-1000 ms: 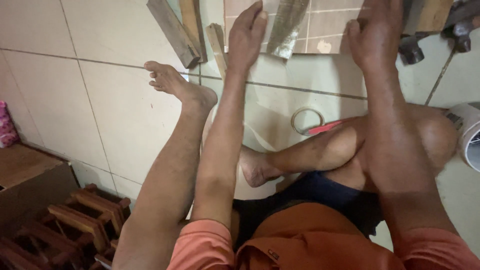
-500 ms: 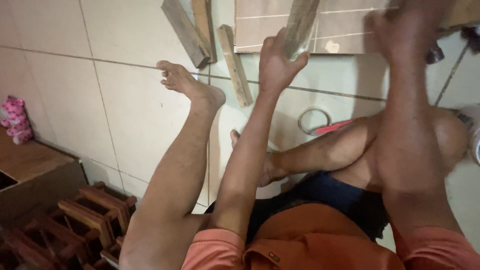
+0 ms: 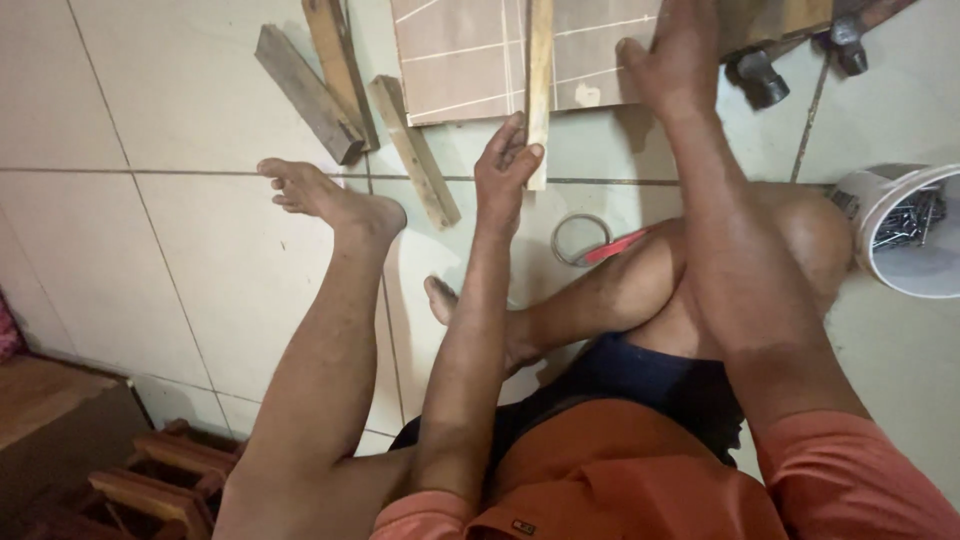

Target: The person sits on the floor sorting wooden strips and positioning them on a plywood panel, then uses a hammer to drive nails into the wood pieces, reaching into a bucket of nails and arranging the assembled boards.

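A floor of large pale tiles (image 3: 150, 260) with thin grout lines carries everything. At its far edge lies a flat brown board (image 3: 470, 55) marked with light lines, and a narrow wooden strip (image 3: 540, 70) lies lengthwise on it, its near end reaching past the board onto the tile. To the left of the board three short wooden battens (image 3: 345, 95) lie fanned, touching one another. Near the middle a ring of wire or tape (image 3: 580, 238) lies beside a red-handled tool (image 3: 615, 245). At the right edge stands a white bucket of nails (image 3: 900, 235). Two hammers (image 3: 760, 75) lie at the far right. A dark wooden piece (image 3: 50, 430) sits at the near left corner.
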Demonstrator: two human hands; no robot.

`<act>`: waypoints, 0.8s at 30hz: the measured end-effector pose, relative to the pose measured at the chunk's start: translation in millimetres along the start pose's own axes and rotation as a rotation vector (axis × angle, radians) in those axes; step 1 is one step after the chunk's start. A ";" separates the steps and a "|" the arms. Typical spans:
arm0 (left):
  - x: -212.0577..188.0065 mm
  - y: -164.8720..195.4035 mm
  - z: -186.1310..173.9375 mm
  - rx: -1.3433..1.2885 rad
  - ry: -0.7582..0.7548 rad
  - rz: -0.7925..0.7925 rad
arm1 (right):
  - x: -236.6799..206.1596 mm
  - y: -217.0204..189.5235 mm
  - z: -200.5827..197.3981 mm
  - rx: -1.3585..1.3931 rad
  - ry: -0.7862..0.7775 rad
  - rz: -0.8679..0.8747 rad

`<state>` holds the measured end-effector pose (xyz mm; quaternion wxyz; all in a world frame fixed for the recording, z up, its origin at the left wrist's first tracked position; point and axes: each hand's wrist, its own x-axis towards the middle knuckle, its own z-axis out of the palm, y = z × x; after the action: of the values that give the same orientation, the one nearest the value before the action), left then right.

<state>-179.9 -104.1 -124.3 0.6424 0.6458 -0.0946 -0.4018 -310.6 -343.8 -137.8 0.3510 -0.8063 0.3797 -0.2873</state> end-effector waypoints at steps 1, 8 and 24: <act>1.4 2.2 1.2 0.005 -0.010 0.004 | -1.2 3.9 2.9 0.005 0.022 -0.029; 0.5 7.4 26.8 0.286 -0.115 0.177 | -2.0 40.3 26.1 0.017 -0.052 0.141; 1.0 45.3 -58.9 -0.013 0.268 0.171 | 2.9 95.1 -9.9 -0.273 0.040 0.059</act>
<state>-123.7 -67.4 -92.4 0.6854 0.6788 -0.0600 -0.2566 -355.3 -393.8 -206.0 0.2388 -0.8291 0.4456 -0.2388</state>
